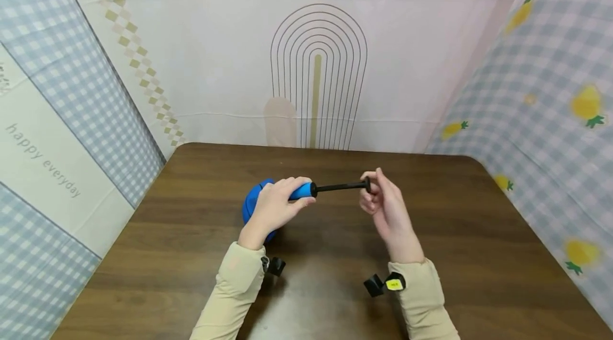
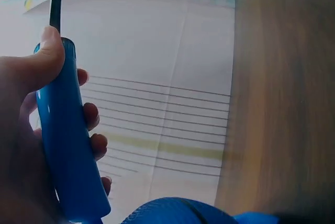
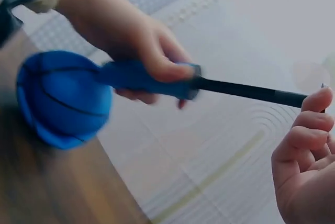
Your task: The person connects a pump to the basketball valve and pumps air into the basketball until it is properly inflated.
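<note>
My left hand (image 1: 276, 204) grips the blue barrel (image 2: 73, 150) of a hand pump, its thumb lying along the barrel near the rod end. The pump's black rod (image 1: 340, 187) is drawn out to the right. At the rod's far end my right hand (image 1: 390, 207) holds the small black handle (image 1: 367, 184) with curled fingers. A blue ball with black seams (image 3: 65, 96) sits at the other end of the barrel, and its lower side looks dented in the right wrist view. The head view has the ball partly hidden behind my left hand.
Below the hands spreads a dark brown wooden table (image 1: 325, 265). A pale printed cloth (image 1: 220, 63) hangs behind its far edge, with checked cloth (image 1: 541, 95) along the right side. Black wrist cameras (image 1: 373, 285) stick out from both cuffs.
</note>
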Available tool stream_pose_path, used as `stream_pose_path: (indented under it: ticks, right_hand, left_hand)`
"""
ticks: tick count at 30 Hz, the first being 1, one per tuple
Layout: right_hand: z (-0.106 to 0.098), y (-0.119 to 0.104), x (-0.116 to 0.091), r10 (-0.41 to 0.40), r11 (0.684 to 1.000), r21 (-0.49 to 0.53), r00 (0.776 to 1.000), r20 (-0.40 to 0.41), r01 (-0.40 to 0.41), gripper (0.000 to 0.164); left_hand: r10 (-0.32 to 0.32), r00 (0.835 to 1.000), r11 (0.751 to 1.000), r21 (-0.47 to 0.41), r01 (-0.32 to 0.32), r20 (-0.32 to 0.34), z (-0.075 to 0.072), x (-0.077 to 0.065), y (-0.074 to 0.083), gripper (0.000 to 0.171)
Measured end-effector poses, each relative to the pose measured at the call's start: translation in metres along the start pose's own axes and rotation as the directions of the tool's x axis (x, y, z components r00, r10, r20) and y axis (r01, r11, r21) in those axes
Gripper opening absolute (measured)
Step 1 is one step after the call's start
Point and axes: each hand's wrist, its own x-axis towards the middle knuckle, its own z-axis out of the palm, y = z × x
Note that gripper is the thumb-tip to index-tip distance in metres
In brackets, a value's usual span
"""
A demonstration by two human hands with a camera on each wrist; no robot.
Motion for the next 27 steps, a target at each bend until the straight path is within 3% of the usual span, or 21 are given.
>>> stream_pose_path:
  ticks: [3, 6, 11, 14, 19, 22, 27]
  right_hand:
    - [-0.003, 0.008, 0.001, -0.007, 1.0, -0.005, 1.0, -0.003, 0.007, 0.024]
    - [0.002, 0.025, 0.004, 0.057, 0.998, -0.015, 0.998, 0.014, -0.057, 0.022]
    - [0.005, 0.032, 0.003, 0.128, 0.991, -0.058, 0.985, 0.114, -0.122, 0.026]
    - [0.0, 0.019, 0.002, 0.088, 0.996, -0.032, 0.985, 0.15, -0.085, 0.031]
    - [-0.015, -0.006, -0.002, -0.045, 0.993, 0.12, 0.98, 0.196, 0.021, 0.04]
    - [-0.017, -0.006, -0.002, -0.079, 0.989, 0.137, 0.968, 0.238, 0.047, 0.035]
    - [-0.005, 0.018, 0.003, 0.006, 0.997, 0.066, 0.958, 0.288, -0.026, 0.028]
  left_hand:
    - [0.015, 1.0, 1.0, 0.026, -0.015, -0.021, 0.007, 0.001, 0.005, 0.042]
    - [0.045, 0.998, 0.997, 0.071, -0.041, -0.054, 0.016, 0.0, 0.013, 0.04]
    - [0.061, 0.997, 0.998, 0.006, -0.06, -0.05, 0.021, 0.001, 0.02, 0.04]
    - [0.015, 0.999, 0.998, -0.058, -0.017, -0.034, 0.015, 0.002, 0.017, 0.038]
    - [-0.084, 0.996, 0.992, -0.094, 0.082, -0.017, 0.007, -0.001, 0.009, 0.04]
    - [-0.053, 0.998, 0.995, -0.082, 0.05, -0.034, 0.009, -0.001, 0.01, 0.039]
    - [0.059, 0.994, 0.997, -0.036, -0.062, -0.091, 0.019, 0.001, 0.019, 0.037]
